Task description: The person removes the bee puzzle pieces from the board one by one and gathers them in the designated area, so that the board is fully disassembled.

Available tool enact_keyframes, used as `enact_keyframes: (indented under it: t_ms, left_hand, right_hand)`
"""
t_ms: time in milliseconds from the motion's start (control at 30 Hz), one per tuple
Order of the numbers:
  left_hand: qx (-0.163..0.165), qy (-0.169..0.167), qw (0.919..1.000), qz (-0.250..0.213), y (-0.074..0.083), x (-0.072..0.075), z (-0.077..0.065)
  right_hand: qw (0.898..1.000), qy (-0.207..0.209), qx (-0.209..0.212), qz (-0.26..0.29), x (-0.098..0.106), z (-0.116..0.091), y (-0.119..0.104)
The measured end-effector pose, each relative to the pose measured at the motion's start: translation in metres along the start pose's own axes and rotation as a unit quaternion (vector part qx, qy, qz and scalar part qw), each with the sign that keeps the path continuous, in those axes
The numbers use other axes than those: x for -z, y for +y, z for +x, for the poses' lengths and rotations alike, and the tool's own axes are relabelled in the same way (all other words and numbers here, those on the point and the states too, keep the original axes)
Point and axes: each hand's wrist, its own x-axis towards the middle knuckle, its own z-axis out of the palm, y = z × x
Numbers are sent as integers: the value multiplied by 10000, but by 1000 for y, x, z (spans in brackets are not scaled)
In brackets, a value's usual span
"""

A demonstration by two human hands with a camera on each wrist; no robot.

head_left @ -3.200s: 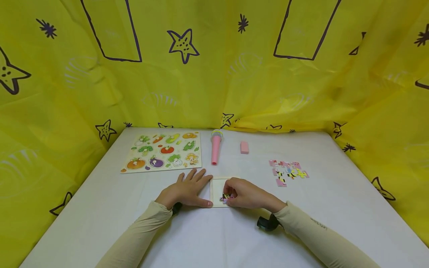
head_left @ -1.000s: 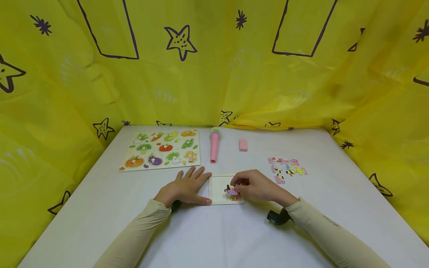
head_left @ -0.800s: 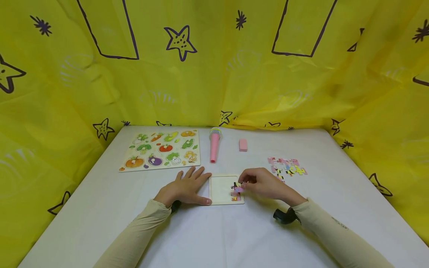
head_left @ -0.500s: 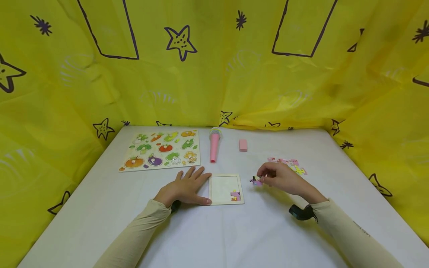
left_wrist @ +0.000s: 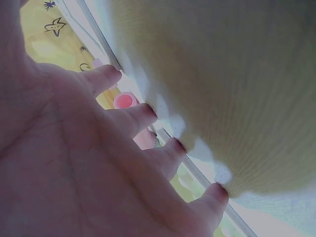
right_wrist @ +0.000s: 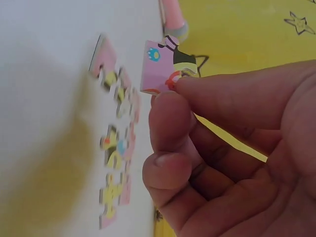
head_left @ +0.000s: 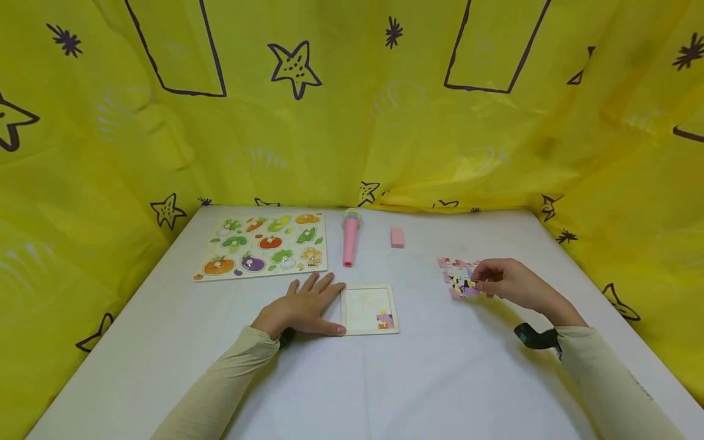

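My left hand [head_left: 299, 311] lies spread on the table, its thumb and index fingertips at the left edge of a small pale puzzle tray [head_left: 360, 305]. One pink and yellow puzzle piece [head_left: 386, 321] sits in the tray's lower right corner. To the right, my right hand [head_left: 514, 284] pinches another puzzle piece, pink with black and yellow [right_wrist: 160, 66], between thumb and index finger. That piece is held above the table, close to a group of loose puzzle pieces [right_wrist: 112, 153]. The hand hides part of this group in the head view.
A vegetable peg board [head_left: 264, 247] lies at the back left. Beside it are a pink toy microphone [head_left: 350, 241] and a small pink block [head_left: 397, 238]. Yellow patterned cloth [head_left: 341, 140] hangs behind the white table [head_left: 330, 391] and along both sides.
My right hand has lifted the puzzle piece from the tray and carried it right, over to the loose pieces. One piece stays in the tray's corner. My left hand has stayed in place.
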Motion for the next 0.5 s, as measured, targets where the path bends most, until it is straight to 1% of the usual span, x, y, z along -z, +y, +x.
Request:
enact_keyframes:
  t_ms: [233,333,500]
  left_hand:
    - [-61,-36,9999,-132,-2,-2,1]
    - [-115,0,9997,-204,-6,-5,4]
    - [-145,30,9997,-176,-11,-8,8]
  right_hand:
    - [9993,-203,-299,-15,6,0,18]
    - [9991,-270,-321,39,6,-1,22]
    - [9991,-305,-291,90,6,0,27]
